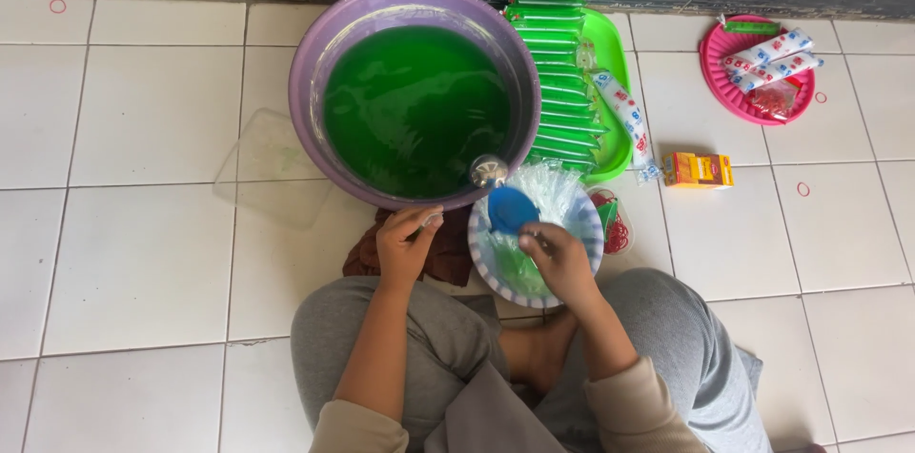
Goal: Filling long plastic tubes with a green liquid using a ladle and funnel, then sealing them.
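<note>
Clearly the filling work is well along but not finished: a row of filled green tubes (pixel 562 81) already lies stacked on the green tray (pixel 615 62) at the far right of the basin, while the purple basin (pixel 315 72) is nearly full of green liquid (pixel 415 110), so, judging by that, much remains to be bagged. The left hand (pixel 408 243) has its fingers curled around the handle of a small metal ladle (pixel 488 170), whose cup sits at the basin's near rim. The right hand (pixel 558 261) pinches, fingers narrow, the neck of a clear plastic bag under a blue funnel (pixel 512 209), held over a blue-rimmed bowl (pixel 486 267) stuffed with empty clear bags (pixel 553 188); whether the bag in hand holds liquid yet I cannot tell.

Near the bowl on its right sits a small tub of red rubber bands (pixel 618 229). A brown cloth (pixel 448 258) lies under the left hand, close against the basin. A clear plastic lid (pixel 272 167) rests on the white tiled floor (pixel 133 253) left of the basin. Farther right lie a small orange box (pixel 698 170) and a pink tray (pixel 713 62) of red-and-white packets (pixel 772 58). Another such packet (pixel 624 120) leans on the green tray's edge. The basin's rim stands just beside the bowl, crowding the ladle's short path.
</note>
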